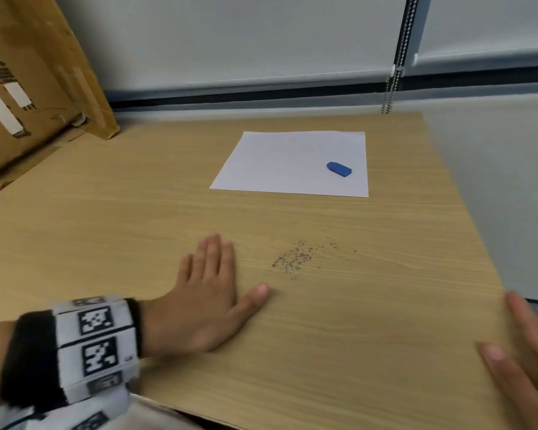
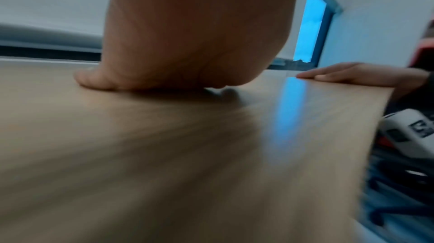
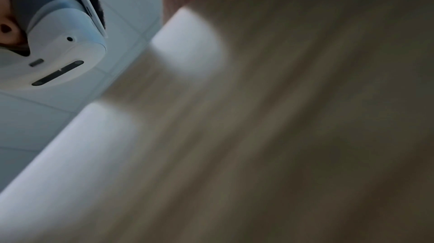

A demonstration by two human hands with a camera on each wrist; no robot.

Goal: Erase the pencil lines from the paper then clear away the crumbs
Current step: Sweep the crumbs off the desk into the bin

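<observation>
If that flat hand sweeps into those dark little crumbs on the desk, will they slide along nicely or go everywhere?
The crumbs are tiny, loose specks, so they probably weigh next to nothing and would push easily. They already lie scattered, with strays to the right, so some would likely slip past the left hand. The desk looks smooth, so few should stick.

A light wooden desk point(image 1: 339, 336) by a covered window

Pale grey roller blinds point(image 1: 230, 35) with a beaded metal chain point(image 1: 396, 57) hang behind; brown cardboard boxes point(image 1: 28, 72) lean at left.
</observation>
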